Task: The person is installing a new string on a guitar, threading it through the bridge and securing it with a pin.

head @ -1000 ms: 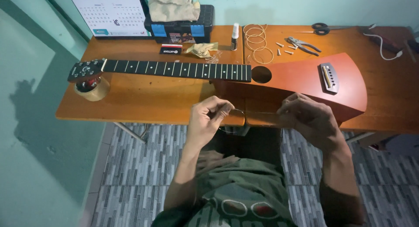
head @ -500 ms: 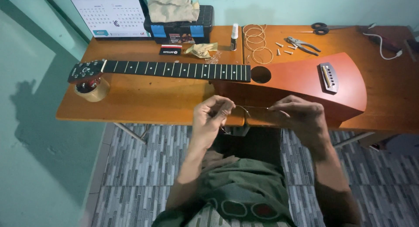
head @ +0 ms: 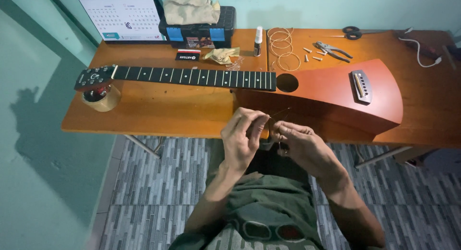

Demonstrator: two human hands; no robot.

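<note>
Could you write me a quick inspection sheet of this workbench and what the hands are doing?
Surface: wooden table, orange-brown, bare at the front left.
Job's things: stringless guitar lying flat, headstock propped on a tape roll; thin guitar string pinched between both hands.
Clutter: coiled strings, bridge pins, pliers, scissors, small bottle, toolbox with a cloth on top, calendar.
Grippers: left hand and right hand close together, fingers pinched.
Cables: white cable at far right.
Surroundings: teal wall, grey tiled floor.

Left hand (head: 246,137) and right hand (head: 300,146) pinch thin guitar string (head: 280,112) beside red guitar (head: 336,94) on table (head: 158,110).
</note>
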